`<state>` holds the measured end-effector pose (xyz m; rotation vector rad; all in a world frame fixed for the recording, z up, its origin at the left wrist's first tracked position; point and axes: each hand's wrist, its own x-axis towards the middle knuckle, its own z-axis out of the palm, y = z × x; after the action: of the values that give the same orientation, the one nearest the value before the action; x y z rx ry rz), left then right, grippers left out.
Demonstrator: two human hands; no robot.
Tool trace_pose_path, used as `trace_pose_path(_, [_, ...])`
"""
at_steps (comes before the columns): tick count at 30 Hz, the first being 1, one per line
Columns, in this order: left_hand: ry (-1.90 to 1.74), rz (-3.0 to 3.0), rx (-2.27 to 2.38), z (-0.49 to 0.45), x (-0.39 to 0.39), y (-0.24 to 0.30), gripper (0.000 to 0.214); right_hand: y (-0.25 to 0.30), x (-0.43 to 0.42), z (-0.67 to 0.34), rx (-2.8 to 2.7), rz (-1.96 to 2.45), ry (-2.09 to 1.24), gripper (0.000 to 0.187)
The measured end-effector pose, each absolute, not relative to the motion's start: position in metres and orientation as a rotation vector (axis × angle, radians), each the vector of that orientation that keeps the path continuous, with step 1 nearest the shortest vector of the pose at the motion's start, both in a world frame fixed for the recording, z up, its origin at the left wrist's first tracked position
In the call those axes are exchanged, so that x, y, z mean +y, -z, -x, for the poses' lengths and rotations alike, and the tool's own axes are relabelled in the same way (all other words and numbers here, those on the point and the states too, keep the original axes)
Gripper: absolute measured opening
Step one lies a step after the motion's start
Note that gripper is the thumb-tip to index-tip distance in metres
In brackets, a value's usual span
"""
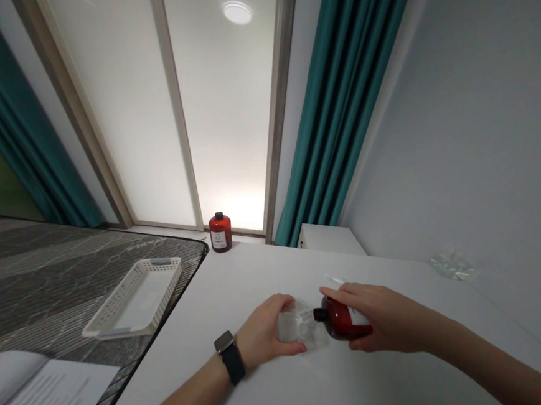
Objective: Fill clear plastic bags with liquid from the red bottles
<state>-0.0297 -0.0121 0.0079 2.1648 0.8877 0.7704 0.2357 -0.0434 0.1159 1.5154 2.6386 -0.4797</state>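
My right hand (383, 320) is wrapped round a dark red bottle (340, 322) that lies tilted on its side, its black neck pointing left. My left hand (265, 335), with a black watch (229, 355) on the wrist, is closed on a small clear plastic container (295, 326) held right at the bottle's mouth. Both hands are low over the white table (240, 292), near its middle. What is inside the clear container cannot be made out.
A second red bottle (220, 231) stands upright at the far edge by the window. A white slotted basket (135, 297) rests on the grey mattress on the left. Printed paper (47, 401) lies at the near left. Crumpled clear plastic (451, 265) sits by the right wall.
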Motion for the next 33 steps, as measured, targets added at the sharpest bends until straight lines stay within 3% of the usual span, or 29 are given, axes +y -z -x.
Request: trace_pose_path(33, [-0.762,-2.184,0.876,0.0281,-0.0124,-0.0089,0.069,-0.1176,-0.0431,-0.2357,2.632,-1.483,0.421,0.094])
